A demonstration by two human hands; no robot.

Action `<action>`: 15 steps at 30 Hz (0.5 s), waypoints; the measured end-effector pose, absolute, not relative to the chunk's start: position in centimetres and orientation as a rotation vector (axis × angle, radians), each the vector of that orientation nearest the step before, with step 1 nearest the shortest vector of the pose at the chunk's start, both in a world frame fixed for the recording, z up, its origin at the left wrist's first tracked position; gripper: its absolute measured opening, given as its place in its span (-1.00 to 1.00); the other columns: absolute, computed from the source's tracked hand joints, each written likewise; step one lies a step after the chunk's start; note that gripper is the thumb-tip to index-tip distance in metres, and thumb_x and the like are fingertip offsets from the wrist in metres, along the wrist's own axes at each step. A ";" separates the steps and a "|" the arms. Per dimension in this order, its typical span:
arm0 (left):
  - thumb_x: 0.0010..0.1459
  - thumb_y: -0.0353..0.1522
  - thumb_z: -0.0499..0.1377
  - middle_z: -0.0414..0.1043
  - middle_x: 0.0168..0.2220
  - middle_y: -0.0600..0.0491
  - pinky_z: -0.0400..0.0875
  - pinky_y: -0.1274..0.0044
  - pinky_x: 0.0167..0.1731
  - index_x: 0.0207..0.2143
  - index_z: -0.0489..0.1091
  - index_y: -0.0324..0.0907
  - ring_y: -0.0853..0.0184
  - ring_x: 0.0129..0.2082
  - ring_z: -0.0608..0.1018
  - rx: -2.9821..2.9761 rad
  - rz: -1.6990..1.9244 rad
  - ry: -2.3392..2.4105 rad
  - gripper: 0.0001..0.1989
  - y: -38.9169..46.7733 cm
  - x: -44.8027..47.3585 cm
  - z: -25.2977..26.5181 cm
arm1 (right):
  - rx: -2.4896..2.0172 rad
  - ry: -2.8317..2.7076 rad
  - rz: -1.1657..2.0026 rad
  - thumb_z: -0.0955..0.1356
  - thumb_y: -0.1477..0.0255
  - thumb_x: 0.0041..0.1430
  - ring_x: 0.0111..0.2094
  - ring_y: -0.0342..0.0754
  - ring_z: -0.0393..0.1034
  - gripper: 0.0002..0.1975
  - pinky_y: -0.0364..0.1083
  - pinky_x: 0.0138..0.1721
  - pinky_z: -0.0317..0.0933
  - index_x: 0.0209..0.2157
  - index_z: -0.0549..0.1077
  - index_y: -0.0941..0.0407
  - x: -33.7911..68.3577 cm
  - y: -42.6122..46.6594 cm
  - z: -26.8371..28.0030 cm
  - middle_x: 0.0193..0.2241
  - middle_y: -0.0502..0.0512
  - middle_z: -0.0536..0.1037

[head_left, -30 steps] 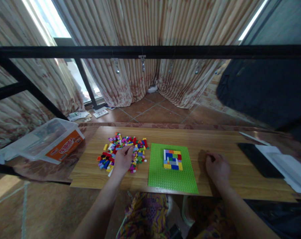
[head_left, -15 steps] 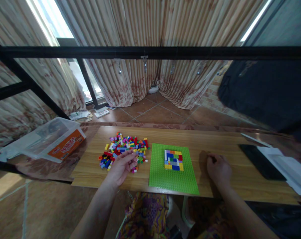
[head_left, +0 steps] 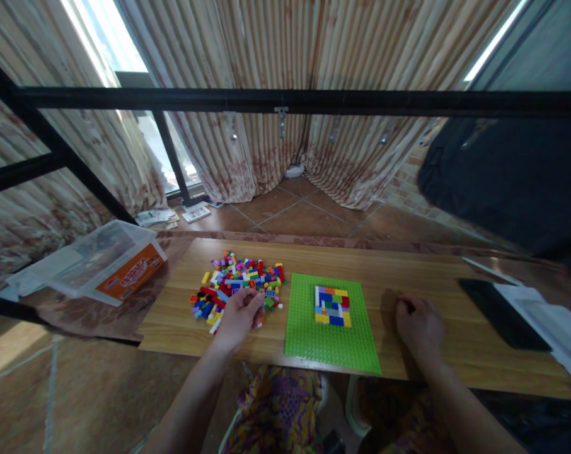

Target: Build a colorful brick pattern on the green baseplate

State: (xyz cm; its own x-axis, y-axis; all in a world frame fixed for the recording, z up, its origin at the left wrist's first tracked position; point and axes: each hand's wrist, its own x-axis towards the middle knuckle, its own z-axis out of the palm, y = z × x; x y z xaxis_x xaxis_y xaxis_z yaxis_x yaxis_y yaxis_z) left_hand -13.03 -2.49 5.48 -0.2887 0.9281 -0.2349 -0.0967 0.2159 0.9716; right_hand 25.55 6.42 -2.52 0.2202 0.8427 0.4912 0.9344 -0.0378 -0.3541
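Note:
A pile of small coloured bricks (head_left: 233, 282) lies on the wooden table (head_left: 408, 271), left of a green baseplate (head_left: 333, 340). A small block of blue, yellow, white and red bricks (head_left: 333, 306) is built on the plate's upper middle. My left hand (head_left: 241, 315) rests at the pile's near right edge with fingers curled over some bricks; whether it holds one is hidden. My right hand (head_left: 418, 325) lies loosely closed on the bare table right of the plate.
A clear plastic box with an orange label (head_left: 103, 261) sits off the table's left end. A black flat device (head_left: 503, 309) and white papers (head_left: 550, 321) lie at the right. A black metal bar (head_left: 285, 101) crosses overhead.
My left hand lifted from the pile with the palm turned up, then came back down at the pile's near right edge. My right hand stayed put.

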 end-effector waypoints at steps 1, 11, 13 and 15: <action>-0.01 -0.10 0.26 0.31 -0.64 0.23 0.16 0.64 -0.72 -0.41 0.33 -0.18 0.51 -0.75 0.27 0.853 1.272 1.514 -0.66 -2.3 -13.2 5.3 | -1.899 -1.636 -0.195 0.20 0.32 0.16 -0.35 0.04 0.30 -0.62 -0.01 -0.27 0.16 -0.29 0.57 0.21 25.5 6.4 -2.5 -0.37 0.26 0.51; 0.18 -0.33 0.04 0.52 -0.49 0.02 0.37 0.49 -0.39 -0.34 0.52 -0.18 0.24 -0.42 0.56 1.583 0.876 2.028 -0.74 1.1 -15.6 6.1 | -1.878 -1.618 -0.201 0.20 0.31 0.14 -0.37 0.03 0.29 -0.63 -0.03 -0.29 0.14 -0.29 0.57 0.20 25.3 6.3 -2.3 -0.39 0.23 0.49; 0.20 -0.35 0.05 0.58 -0.35 -0.05 0.40 0.44 -0.26 -0.28 0.54 -0.19 0.18 -0.29 0.59 1.639 0.818 2.104 -0.74 1.4 -15.5 6.1 | -1.876 -1.618 -0.193 0.20 0.31 0.14 -0.37 0.03 0.29 -0.63 -0.03 -0.29 0.15 -0.30 0.57 0.20 25.3 6.3 -2.2 -0.38 0.23 0.50; 0.20 -0.38 0.05 0.59 -0.21 -0.11 0.42 0.39 -0.15 -0.19 0.53 -0.20 0.14 -0.19 0.60 1.667 0.804 2.153 -0.73 1.5 -15.4 5.8 | -1.866 -1.622 -0.190 0.20 0.31 0.13 -0.37 0.03 0.30 -0.63 -0.02 -0.28 0.16 -0.31 0.57 0.21 25.2 6.3 -2.1 -0.38 0.24 0.50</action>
